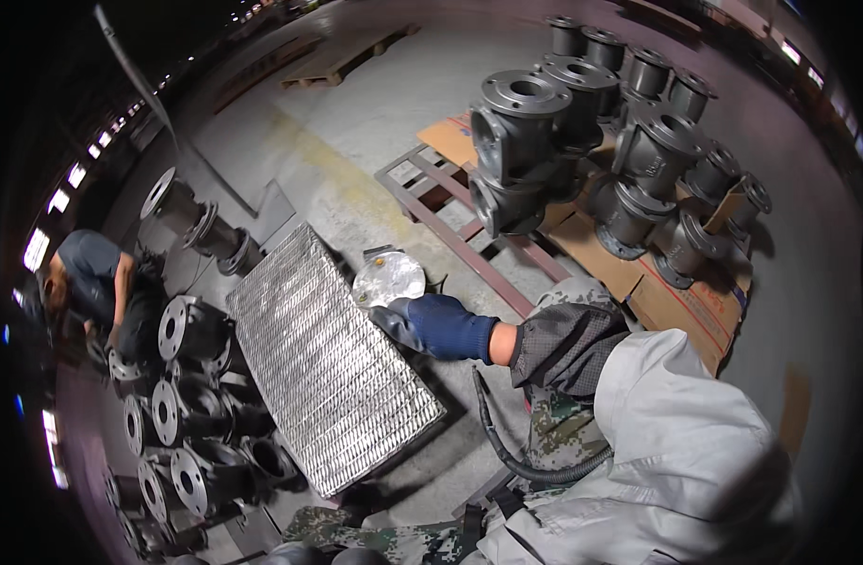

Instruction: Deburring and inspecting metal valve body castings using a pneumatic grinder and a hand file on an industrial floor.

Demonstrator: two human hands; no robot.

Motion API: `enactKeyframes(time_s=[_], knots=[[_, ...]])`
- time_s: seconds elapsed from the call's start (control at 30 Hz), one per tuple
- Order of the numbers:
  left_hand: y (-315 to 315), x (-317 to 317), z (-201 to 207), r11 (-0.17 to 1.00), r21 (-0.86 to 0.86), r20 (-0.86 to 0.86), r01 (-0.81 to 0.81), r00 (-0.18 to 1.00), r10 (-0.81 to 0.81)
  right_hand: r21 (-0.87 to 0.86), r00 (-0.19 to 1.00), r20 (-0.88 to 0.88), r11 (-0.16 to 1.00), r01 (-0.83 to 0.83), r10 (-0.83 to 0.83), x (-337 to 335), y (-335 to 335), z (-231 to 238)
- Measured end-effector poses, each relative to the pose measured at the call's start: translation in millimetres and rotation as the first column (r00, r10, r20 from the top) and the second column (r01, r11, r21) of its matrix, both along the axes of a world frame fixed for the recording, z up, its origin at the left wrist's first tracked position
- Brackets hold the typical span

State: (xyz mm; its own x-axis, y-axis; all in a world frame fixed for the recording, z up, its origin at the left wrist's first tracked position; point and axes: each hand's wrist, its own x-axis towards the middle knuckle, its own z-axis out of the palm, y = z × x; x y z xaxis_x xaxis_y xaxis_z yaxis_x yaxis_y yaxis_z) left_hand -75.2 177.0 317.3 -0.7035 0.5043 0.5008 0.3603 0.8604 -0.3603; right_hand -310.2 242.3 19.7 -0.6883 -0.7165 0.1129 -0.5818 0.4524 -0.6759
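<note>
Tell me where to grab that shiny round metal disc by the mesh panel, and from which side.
Grip the shiny disc at its near rim, coming in from the right, the way the right hand in the blue glove already reaches. It looks thin and tilted up off the floor, so the edge is free for a pinch. The mesh panel crowds its left side.

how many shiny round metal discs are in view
1: the shiny round disc lies at the far end of the metal grating, with the blue-gloved right hand touching its near edge. Others could be hidden.
</note>
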Motion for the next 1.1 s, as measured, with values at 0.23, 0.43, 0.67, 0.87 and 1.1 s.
enactKeyframes(time_s=[0.23,0.43,0.67,0.87,1.1], knots=[[-17.9,99.3,8.8,0.981,-0.079,0.008,-0.178,0.984,0.180,-0.300,0.973,-0.220,0.944,-0.140,0.075,37.8,-27.6,-17.9],[-49.5,118.9,-47.1,1.000,0.001,0.197,-0.010,0.980,0.009,-0.058,0.978,-0.092,0.979,-0.194,0.188,61.7,-42.6,-10.6],[-65.4,68.6,-157.1,0.810,0.456,0.446,-0.368,0.882,0.150,-0.083,0.956,0.077,0.957,-0.277,0.283,57.8,-37.4,-36.8],[-114.6,35.4,-220.9,0.799,0.290,0.740,-0.528,0.653,0.163,-0.173,0.921,0.267,0.954,-0.244,0.284,56.7,-38.9,-2.3],[-295.6,-29.6,-264.8,0.509,0.456,0.769,-0.730,0.611,0.188,-0.376,0.614,0.732,0.927,0.003,0.295,49.3,-47.4,40.4]])
